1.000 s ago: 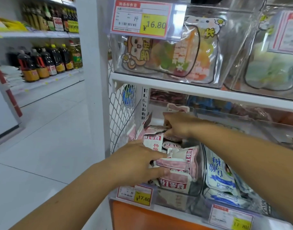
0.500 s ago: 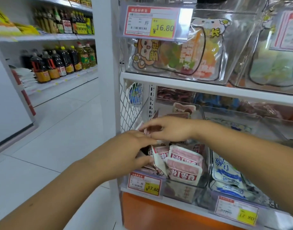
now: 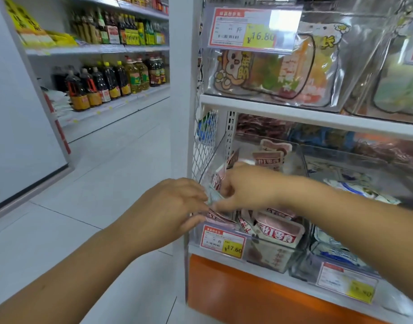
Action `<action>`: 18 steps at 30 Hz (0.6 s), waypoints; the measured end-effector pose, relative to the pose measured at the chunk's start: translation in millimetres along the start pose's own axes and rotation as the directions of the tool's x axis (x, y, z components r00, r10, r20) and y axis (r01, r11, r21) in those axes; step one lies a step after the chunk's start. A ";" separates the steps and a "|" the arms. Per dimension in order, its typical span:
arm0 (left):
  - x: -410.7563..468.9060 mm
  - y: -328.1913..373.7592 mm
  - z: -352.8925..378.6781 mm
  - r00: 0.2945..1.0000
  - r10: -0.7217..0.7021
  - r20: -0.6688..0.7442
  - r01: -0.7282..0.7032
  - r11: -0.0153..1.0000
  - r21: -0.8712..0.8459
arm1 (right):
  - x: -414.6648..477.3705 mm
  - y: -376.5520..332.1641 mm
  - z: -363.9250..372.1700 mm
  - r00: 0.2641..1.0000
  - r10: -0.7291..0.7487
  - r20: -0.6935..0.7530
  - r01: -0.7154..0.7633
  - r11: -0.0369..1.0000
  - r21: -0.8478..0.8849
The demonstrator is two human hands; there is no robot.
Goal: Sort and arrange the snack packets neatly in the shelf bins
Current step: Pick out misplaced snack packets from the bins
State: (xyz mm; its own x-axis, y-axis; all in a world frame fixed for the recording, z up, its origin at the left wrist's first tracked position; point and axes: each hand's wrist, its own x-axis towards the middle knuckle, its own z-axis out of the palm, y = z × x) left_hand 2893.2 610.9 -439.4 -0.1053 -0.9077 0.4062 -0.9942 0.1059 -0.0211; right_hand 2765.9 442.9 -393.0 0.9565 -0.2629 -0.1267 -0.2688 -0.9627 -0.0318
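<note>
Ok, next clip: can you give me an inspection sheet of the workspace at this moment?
Surface: white shelf board, mostly covered by clear bins.
Job's things: pink snack packets piled unevenly in the left bin; blue-white packets in the next bin.
Clutter: nothing seen.
Hands: left hand and right hand meet over the left bin's front left corner, among packets; grip too blurred to tell.
Cables: nothing seen.
Surroundings: cartoon bags on the shelf above; bottles across the aisle.

Clear tubs of colourful bags line a store's upper shelf; below, the lower shelf holds a bin of pink snack packets beside another of blue-and-white packets.
</note>
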 end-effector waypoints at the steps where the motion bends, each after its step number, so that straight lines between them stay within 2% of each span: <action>1: 1.2 0.0 -0.6 1.000 -0.011 -0.009 0.011 1.000 -0.003 | 0.9 -0.9 7.1 1.000 0.009 -0.006 -0.010 0.997 -0.072; 3: 4.2 0.8 -2.6 0.998 -0.053 -0.027 0.052 0.998 -0.034 | -5.2 3.8 11.6 0.997 0.036 -0.068 -0.039 0.998 -0.039; 6: 13.7 9.1 -2.5 0.984 -0.145 -0.099 0.134 0.985 -0.105 | -36.3 16.2 4.0 0.971 0.153 -0.183 -0.087 0.942 0.325; 9: 29.5 25.3 -2.2 0.970 -0.223 -0.096 0.194 0.950 -0.244 | -79.0 25.5 -3.1 0.860 0.336 -0.384 -0.051 0.806 0.590; 11: 41.7 37.1 -0.3 0.974 -0.218 -0.065 0.184 0.921 -0.343 | -105.2 37.9 -6.8 0.763 0.485 -0.427 -0.033 0.688 0.725; 13: 52.9 48.2 1.6 0.980 -0.194 -0.036 0.164 0.905 -0.393 | -132.7 57.7 -7.9 0.664 0.605 -0.440 -0.025 0.606 0.795; 15: 62.3 57.7 2.6 0.985 -0.170 -0.013 0.152 0.907 -0.392 | -160.4 83.6 -4.9 0.551 0.698 -0.457 -0.087 0.593 0.801; 16: 66.3 62.0 2.7 0.987 -0.161 -0.003 0.148 0.910 -0.387 | -172.6 97.8 -2.8 0.517 0.718 -0.466 -0.139 0.607 0.782; 18: 71.7 67.0 4.3 0.989 -0.146 0.006 0.137 0.917 -0.373 | -190.6 120.1 1.1 0.502 0.747 -0.435 -0.288 0.619 0.731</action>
State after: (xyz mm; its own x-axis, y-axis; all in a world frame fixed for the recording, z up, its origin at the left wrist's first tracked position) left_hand 2818.9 551.2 -415.5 0.0407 -0.9157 0.3998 -0.9176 0.1241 0.3776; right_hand 2551.2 377.5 -373.7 0.3285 -0.8796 0.3442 -0.5251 -0.4730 -0.7075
